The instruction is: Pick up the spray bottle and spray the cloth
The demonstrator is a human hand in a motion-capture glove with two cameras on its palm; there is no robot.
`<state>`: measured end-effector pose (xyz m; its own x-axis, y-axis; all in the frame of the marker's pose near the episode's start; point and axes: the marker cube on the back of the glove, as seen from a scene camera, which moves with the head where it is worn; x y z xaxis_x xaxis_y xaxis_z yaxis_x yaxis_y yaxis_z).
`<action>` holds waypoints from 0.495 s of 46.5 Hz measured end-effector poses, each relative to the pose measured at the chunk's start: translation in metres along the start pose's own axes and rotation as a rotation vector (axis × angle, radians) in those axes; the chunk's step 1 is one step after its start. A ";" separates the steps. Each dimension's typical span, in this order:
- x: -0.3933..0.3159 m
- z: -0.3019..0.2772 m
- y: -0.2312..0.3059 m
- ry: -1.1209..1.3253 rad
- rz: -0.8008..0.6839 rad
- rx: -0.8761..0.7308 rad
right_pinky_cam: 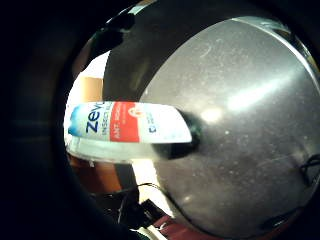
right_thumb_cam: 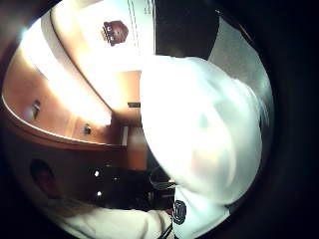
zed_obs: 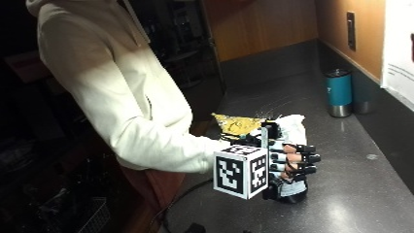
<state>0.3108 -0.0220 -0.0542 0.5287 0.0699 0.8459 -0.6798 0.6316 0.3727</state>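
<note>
White spray bottle stands upright in the gloved right hand, fingers wrapped around its body; the yellow cloth lies just behind the bottle.

Glossy plastic spray bottle, speckled counter

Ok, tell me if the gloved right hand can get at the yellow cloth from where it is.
Probably yes. The right hand grips the spray bottle, and the yellow cloth lies on the counter close beside it, with nothing visible between them. Which way the nozzle faces I cannot tell.
</note>
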 end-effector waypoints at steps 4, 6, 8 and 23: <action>-0.003 0.007 -0.003 -0.050 0.039 0.003; -0.006 0.011 -0.005 -0.071 0.057 0.006; -0.007 0.014 -0.008 -0.088 0.070 0.015; -0.024 0.037 -0.022 -0.016 0.047 -0.039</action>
<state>0.2940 -0.0661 -0.0681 0.4884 0.0875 0.8682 -0.6831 0.6575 0.3180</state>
